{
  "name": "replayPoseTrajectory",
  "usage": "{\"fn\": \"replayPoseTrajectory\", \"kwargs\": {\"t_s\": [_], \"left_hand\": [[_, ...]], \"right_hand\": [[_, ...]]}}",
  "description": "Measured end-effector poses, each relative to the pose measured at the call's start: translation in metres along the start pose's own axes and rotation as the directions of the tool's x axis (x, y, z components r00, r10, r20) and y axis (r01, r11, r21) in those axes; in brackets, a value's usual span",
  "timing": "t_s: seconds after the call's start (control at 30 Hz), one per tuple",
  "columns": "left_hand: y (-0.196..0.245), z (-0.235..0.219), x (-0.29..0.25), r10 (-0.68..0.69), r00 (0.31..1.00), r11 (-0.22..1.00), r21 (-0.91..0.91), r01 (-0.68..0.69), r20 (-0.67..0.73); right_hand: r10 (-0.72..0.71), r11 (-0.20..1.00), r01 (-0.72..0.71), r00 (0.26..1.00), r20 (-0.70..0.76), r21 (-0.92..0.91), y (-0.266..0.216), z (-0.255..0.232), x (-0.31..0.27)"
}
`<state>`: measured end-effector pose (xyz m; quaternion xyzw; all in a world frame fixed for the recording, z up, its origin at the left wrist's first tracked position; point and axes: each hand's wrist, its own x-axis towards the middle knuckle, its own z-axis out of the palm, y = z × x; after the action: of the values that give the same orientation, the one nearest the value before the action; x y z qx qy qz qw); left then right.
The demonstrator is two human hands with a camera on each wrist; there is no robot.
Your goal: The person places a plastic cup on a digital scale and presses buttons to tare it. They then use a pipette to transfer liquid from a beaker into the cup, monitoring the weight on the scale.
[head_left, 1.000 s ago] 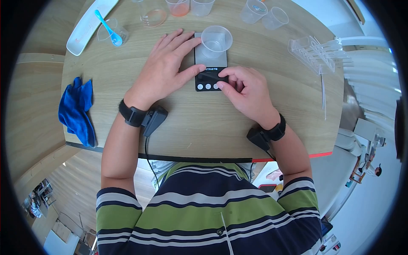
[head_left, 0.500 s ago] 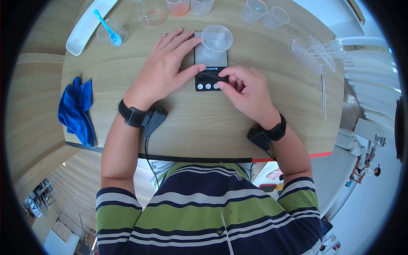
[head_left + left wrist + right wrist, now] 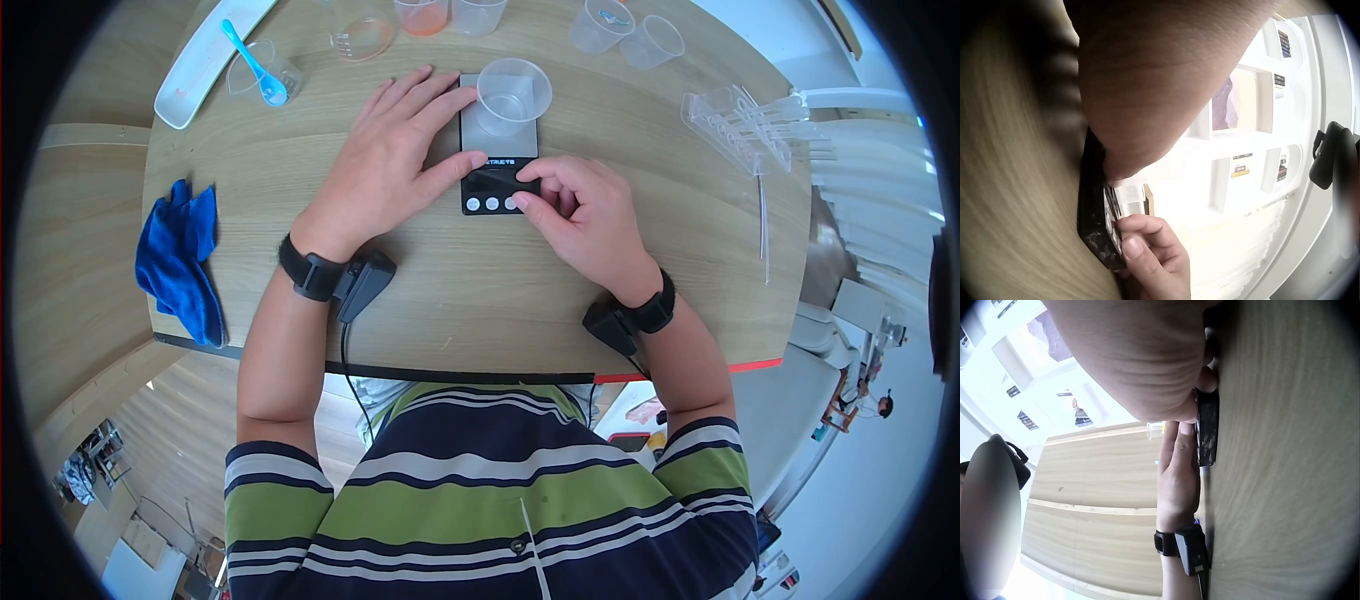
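Observation:
A small black digital scale [image 3: 492,182] with a silver plate and round white buttons lies on the table before me. On its plate stands a clear plastic cup [image 3: 513,95]. My left hand [image 3: 385,155] lies flat along the scale's left side, fingers spread; its thumb reaches over the scale and its index fingertip is right by the cup. With bent fingers, my right hand [image 3: 585,215] holds the scale's lower right side, thumb over the right-hand button and index finger at the display's edge. In the right wrist view, fingertips [image 3: 1207,380] sit against the scale's end.
Several plastic cups [image 3: 600,28] and a glass beaker [image 3: 362,38] stand at the back. At left are a white tray [image 3: 190,90], a blue spoon [image 3: 255,65] in a beaker, and a blue cloth [image 3: 178,255]. A clear rack [image 3: 735,130] stands at right.
Both hands keep their places on and beside the scale. The table's things sit very slightly shifted in the head view; nothing was picked up or let go.

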<state>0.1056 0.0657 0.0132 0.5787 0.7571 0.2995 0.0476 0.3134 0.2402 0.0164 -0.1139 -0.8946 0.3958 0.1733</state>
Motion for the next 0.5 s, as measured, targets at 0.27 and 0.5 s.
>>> {"fn": "replayPoseTrajectory", "kwargs": {"t_s": [0.27,0.5], "left_hand": [[-0.0007,0.0011,-0.0004,0.004,1.000,1.000,0.002,-0.004,-0.004],[-0.0009,0.0012,-0.0002,0.001,1.000,1.000,0.004,-0.001,-0.005]], "right_hand": [[-0.001,1.000,0.001,1.000,-0.007,0.006,0.0005,0.0003,0.0000],[-0.021,1.000,0.022,1.000,-0.010,0.006,0.0019,0.0007,0.0002]]}}
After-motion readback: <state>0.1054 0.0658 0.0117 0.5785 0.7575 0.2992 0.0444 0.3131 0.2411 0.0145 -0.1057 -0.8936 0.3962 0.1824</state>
